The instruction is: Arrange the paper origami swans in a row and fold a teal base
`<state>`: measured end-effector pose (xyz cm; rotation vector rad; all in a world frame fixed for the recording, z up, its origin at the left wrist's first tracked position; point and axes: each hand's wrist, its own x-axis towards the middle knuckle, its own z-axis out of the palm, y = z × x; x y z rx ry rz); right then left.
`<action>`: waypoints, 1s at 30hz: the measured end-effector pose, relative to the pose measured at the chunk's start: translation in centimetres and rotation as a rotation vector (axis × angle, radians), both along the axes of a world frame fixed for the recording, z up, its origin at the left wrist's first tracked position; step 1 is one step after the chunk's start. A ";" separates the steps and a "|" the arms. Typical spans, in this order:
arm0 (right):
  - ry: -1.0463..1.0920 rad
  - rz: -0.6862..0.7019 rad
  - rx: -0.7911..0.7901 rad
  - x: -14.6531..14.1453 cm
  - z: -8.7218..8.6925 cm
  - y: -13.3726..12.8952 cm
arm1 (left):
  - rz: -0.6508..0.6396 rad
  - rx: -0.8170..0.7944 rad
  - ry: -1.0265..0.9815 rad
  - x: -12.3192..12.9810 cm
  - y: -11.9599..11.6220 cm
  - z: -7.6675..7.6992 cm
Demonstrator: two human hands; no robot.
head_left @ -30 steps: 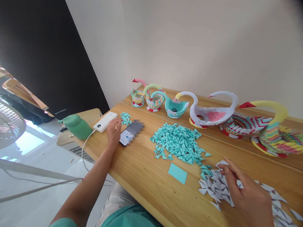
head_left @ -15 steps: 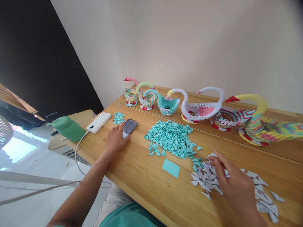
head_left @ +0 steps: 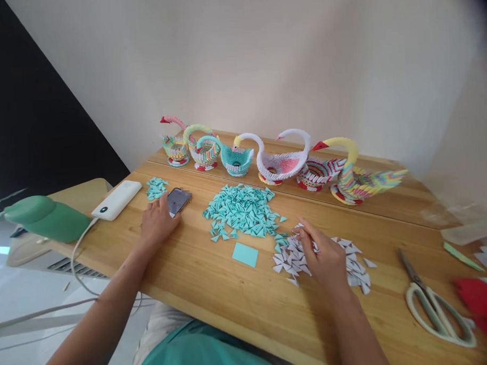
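My left hand [head_left: 157, 220] lies on the wooden table [head_left: 215, 295], fingers loosely spread against the near-left side of a phone [head_left: 177, 201]. Over a pile of pale lilac-white folded paper triangles [head_left: 292, 255], my right hand [head_left: 324, 254] is pinched, thumb against fingers. A white folded paper triangle [head_left: 298, 227] shows at its fingertips, partly hidden. Left of this pile is a larger heap of turquoise folded triangles [head_left: 244, 210]. A flat turquoise paper rectangle [head_left: 245, 254] lies in front of the heap.
Several folded-paper swans, including a teal one [head_left: 235, 159] and a yellow-necked one [head_left: 353, 181], line the wall side. A white power bank [head_left: 117, 199] with its cable and a green bottle [head_left: 47, 217] are left. Scissors [head_left: 431, 303] and red paper [head_left: 481, 302] lie right.
The view has turned right, bringing the scissors and red paper into sight. My left hand stays by the phone, whose screen looks darker. My right hand remains pinched over the white pile.
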<state>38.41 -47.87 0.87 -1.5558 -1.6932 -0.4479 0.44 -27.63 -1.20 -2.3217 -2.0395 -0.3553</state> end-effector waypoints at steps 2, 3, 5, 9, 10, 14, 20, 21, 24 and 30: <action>0.016 -0.001 -0.015 0.1 0.0 0.0 | 0.002 0.021 0.001 0.0 0.1 -0.3; 0.023 0.001 -0.023 0.1 0.0 -0.1 | 0.005 0.029 0.002 -0.1 0.2 -0.5; 0.035 0.003 -0.031 0.0 0.0 -0.1 | 0.009 0.034 -0.004 -0.2 0.3 -0.7; 0.022 0.032 -0.022 -0.6 0.2 0.0 | -0.054 0.096 -0.087 -0.5 -0.2 -0.3; 0.013 0.051 -0.025 -0.9 0.3 0.0 | -0.092 0.139 -0.130 -0.4 -0.6 -0.1; -0.033 0.206 -0.108 -2.3 0.2 0.1 | -0.324 0.201 -0.302 1.1 -2.4 0.5; -0.118 0.434 -0.354 -4.8 -0.8 0.2 | -0.713 -0.138 -0.272 4.5 -3.4 -1.7; -0.120 0.446 -0.386 -5.1 -1.0 0.3 | -0.718 -0.167 -0.259 4.9 -3.2 -2.1; -0.125 0.426 -0.452 -5.8 -1.3 0.4 | -0.706 -0.186 -0.238 5.8 -2.2 -2.6; -0.172 0.444 -0.548 -6.6 -1.8 0.6 | -0.770 -0.166 -0.229 8.0 -0.8 -2.5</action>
